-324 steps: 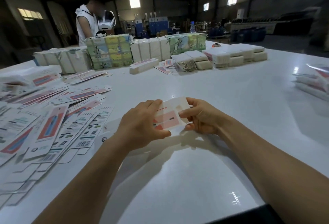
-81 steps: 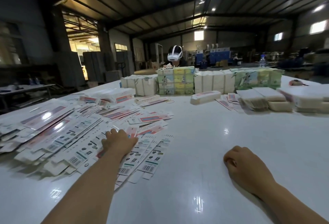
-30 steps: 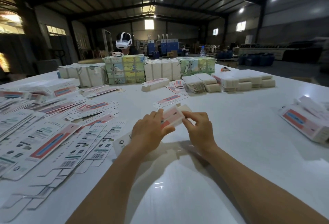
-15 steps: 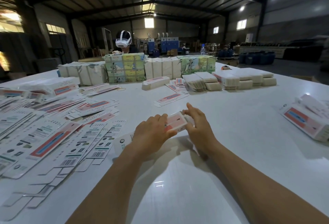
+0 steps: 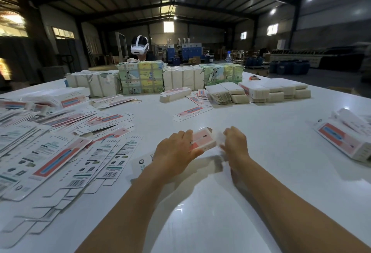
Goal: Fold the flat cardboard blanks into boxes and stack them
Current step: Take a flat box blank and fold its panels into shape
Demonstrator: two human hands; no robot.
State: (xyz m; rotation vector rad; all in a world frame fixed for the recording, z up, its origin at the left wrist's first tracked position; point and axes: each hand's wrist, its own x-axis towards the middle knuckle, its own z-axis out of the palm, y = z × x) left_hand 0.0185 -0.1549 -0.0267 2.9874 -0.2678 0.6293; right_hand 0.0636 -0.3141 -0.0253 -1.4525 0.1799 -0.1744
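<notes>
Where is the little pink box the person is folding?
In the head view the pink box is near the middle of the white table, held between the left hand and the right hand, right of the spread flat blanks.

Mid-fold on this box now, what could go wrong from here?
The right hand is blurred at the end flap of the box; a rushed tuck may crease it. The left hand grips only one end, so the box may twist. Flat blanks lie close by the left forearm and could get swept.
</notes>
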